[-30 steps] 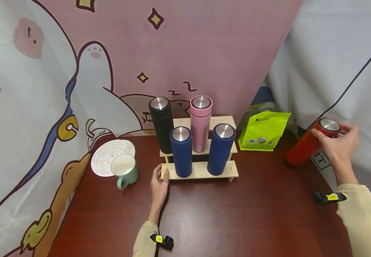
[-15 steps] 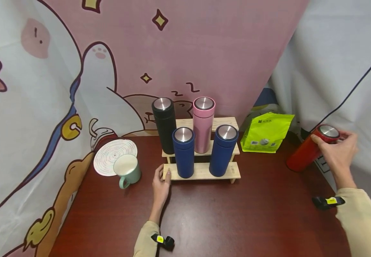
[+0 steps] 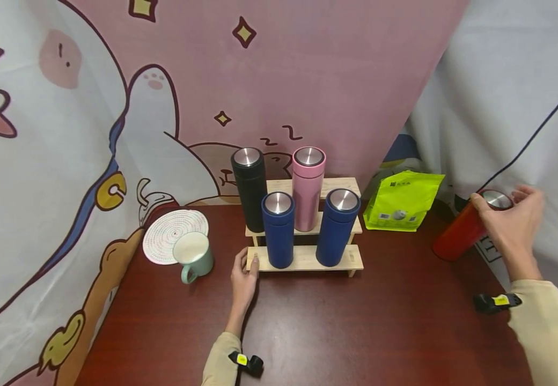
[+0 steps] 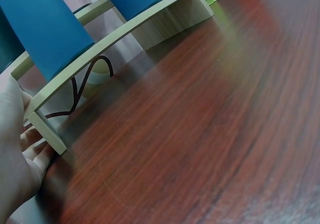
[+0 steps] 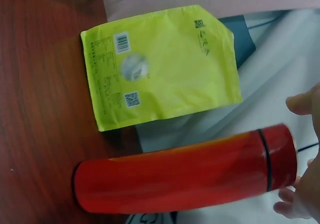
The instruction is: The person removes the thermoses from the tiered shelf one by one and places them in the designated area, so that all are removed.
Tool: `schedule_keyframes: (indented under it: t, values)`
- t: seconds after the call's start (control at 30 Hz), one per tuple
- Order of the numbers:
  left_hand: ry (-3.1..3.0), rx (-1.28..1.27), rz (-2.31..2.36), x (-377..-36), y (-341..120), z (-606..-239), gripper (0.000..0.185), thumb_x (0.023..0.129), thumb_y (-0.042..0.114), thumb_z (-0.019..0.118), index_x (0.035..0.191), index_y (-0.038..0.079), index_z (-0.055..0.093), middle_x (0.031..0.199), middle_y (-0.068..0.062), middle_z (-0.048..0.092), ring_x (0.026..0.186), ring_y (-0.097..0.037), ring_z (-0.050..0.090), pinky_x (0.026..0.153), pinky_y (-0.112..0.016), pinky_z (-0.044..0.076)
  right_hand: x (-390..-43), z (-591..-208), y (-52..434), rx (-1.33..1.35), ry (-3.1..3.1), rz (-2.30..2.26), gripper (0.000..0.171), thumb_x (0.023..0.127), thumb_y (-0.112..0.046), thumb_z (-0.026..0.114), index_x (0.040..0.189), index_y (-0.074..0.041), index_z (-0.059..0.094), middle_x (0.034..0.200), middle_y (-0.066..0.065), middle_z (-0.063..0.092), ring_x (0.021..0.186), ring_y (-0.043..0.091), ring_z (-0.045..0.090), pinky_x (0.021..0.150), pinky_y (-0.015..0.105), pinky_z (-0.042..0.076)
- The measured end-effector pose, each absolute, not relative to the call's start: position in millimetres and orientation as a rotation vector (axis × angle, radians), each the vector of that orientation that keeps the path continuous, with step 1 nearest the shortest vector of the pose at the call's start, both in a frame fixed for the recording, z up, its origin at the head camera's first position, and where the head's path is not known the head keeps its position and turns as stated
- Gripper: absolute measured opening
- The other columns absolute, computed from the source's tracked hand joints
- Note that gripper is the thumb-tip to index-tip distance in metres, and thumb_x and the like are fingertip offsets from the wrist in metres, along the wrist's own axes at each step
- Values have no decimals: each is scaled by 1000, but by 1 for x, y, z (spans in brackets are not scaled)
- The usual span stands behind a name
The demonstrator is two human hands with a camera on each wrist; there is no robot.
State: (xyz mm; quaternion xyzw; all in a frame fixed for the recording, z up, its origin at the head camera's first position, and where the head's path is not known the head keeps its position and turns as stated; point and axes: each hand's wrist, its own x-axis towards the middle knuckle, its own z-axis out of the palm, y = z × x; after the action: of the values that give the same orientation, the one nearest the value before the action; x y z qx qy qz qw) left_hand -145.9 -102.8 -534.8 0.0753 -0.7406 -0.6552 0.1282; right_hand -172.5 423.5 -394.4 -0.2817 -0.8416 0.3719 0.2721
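Observation:
A tiered wooden rack (image 3: 303, 259) carries a black thermos (image 3: 251, 195), a pink thermos (image 3: 308, 193), and two blue ones, a left blue thermos (image 3: 279, 233) and a right blue thermos (image 3: 336, 230). My left hand (image 3: 244, 279) grips the left end of the rack's lowest step, thumb on top, other fingers down by the end leg (image 4: 49, 132). At the far right, a red thermos (image 3: 461, 230) with a steel-topped cap stands on the table. Around its cap my right hand (image 3: 513, 220) is spread, the thumb (image 5: 300, 103) clear of it in the right wrist view.
A lime-green pouch (image 3: 402, 202) stands between the rack and the red thermos. On the left, a mint-green mug (image 3: 199, 260) sits beside a round woven mat (image 3: 163, 236). Printed cloth (image 3: 356, 80) hangs behind the table, and a dark cord (image 3: 535, 142) runs down the right side.
The red thermos has come down slightly onto the table. My right hand's fingers have loosened from around its cap. My left hand keeps its hold on the rack; the view has shifted slightly.

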Motion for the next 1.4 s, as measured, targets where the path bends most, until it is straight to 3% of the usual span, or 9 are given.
schedule_keyframes:
  t: [0.17,0.43,0.7,0.97,1.17,1.4]
  values:
    - [-2140,220,-1910,-144,-103,-534,44,99,6,63,140,-6,53,134,-28,62,125,-37,61,87,-20,47,-179,-378,412,-681,-2297,946,77,87,-50,68,149,-22,33,146,13,38,134,29,36,105,37,27]
    - [-2147,209,-1917,-143,-103,-533,44,99,6,63,140,-6,52,134,-29,62,123,-37,61,87,-20,48,-189,-354,386,-534,-2228,964,70,88,-48,68,146,-23,38,129,-16,39,137,27,40,111,38,28]
    - [-2157,210,-1905,-144,-102,-534,45,100,6,62,141,-6,52,135,-28,61,125,-37,61,88,-22,48,-190,-333,356,-475,-2208,1077,66,89,-46,67,146,-30,37,149,-5,45,144,14,37,119,35,26]
    - [-2171,190,-1880,-143,-103,-534,45,100,6,62,141,-8,51,136,-30,59,129,-39,57,97,-47,50,-192,-318,325,-375,-2111,1202,63,91,-39,70,145,-25,42,141,-3,52,137,15,45,117,26,29]
    - [-2186,203,-1863,-143,-103,-534,45,100,8,63,141,-7,51,136,-28,60,128,-38,59,94,-42,50,-195,-311,300,-268,-1972,1276,58,89,-34,74,140,-23,48,128,-10,55,122,7,49,113,27,36]
    - [-2187,201,-1860,-143,-103,-535,45,100,8,62,141,-7,51,135,-28,61,127,-37,59,94,-40,50,-203,-304,272,-103,-1878,1334,56,88,-29,75,137,-17,51,127,-6,58,123,14,52,111,29,39]
